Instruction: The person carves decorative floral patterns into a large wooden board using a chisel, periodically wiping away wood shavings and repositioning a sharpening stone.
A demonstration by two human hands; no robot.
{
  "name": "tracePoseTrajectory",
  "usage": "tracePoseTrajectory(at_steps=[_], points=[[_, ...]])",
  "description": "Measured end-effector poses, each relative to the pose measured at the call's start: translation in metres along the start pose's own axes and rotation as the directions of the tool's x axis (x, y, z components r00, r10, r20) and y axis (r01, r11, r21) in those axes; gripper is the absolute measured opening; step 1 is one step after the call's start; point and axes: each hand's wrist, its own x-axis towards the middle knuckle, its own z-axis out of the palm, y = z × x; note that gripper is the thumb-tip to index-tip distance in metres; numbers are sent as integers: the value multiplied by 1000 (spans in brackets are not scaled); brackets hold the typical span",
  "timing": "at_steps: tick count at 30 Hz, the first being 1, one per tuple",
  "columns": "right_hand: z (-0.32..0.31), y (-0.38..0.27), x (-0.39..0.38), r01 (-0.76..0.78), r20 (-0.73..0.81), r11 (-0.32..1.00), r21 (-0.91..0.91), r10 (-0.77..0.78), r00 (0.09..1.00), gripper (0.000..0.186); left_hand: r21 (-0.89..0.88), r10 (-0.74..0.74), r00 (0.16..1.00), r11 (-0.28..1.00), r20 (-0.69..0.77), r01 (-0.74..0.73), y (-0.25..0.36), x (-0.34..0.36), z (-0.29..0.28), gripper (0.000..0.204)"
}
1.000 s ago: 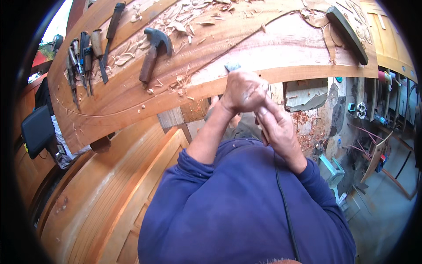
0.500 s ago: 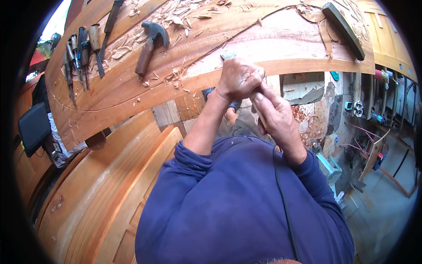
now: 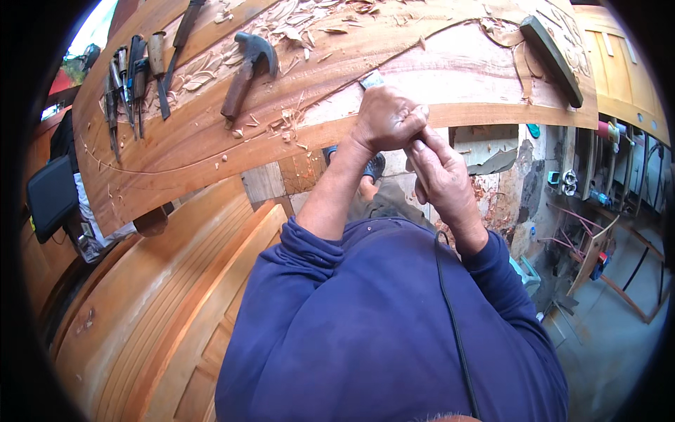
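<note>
Both hands are closed on one chisel (image 3: 372, 79), held slantwise over the near edge of a large carved wooden panel (image 3: 295, 137). Its flat metal blade sticks out beyond my left hand (image 3: 385, 125), which wraps round the lower part of the tool. Closer to my body, my right hand (image 3: 448, 181) grips the handle, most of it covered by fingers. The blade lies at the pale, cut-away area beside a curved carved line; whether its edge touches the wood I cannot tell.
A claw hammer (image 3: 246, 74) lies left of my hands, near wood shavings (image 3: 288, 32). Several chisels (image 3: 130, 81) rest farther left. A dark bar (image 3: 552, 62) lies at the right. Wooden boards (image 3: 169, 302) lean below left. A cable (image 3: 450, 309) runs down my blue top.
The chisel and both hands have shifted slightly forward along the panel, and more of the blade shows past my left hand. The view has also shifted a little.
</note>
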Motion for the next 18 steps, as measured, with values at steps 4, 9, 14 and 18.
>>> tracePoseTrajectory(at_steps=[4, 9, 14, 18], points=[[-3, 9, 5, -10, -18, 998, 66, 11, 1000, 45, -86, -136, 989, 986, 56, 141, 6, 2, 0, 31], [6, -13, -18, 570, 273, 585, -577, -519, 810, 45, -105, 24, 931, 992, -364, -67, 34, -23, -27, 24], [2, 22, -41, 222, 113, 960, -169, -205, 972, 41, -49, 18, 999, 999, 31, -17, 49, -32, -16, 24], [18, 20, -43, -37, 48, 994, 107, 32, 998, 48, -166, -69, 996, 983, 61, 78, 32, -36, -11, 31]])
